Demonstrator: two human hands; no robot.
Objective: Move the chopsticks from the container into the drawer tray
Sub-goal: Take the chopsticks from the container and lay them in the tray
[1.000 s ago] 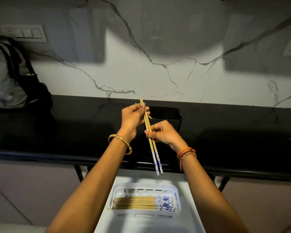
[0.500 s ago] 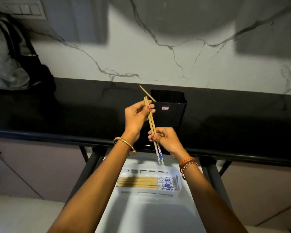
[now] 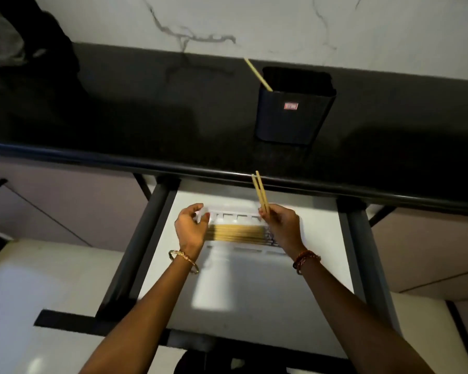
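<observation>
Both of your hands are now sitting lower than they were half a second ago, having come down off the front of the table to hover over the white drawer tray, and the left hand has let go of the pair it was helping to steady. Your right hand is doing the carrying: its grip is clenched on 2 chopsticks, pinched near their lower ends so the plain tips are slanting up and away toward the table edge. That low pinch is probably leaving you room to swing the pair flat. Your left hand is hanging with its grip released and fingers loosely curled, holding nothing, right at the left end of the tray, likely waiting to guide or square up the ends. Below and between your hands, the bundle of chopsticks already laid down is lying sideways across the tray, so the new pair is needing to turn to match. Back on the table, the black container is standing upright with 1 chopstick leaning out of its left corner, so at least 1 more trip is remaining.
</observation>
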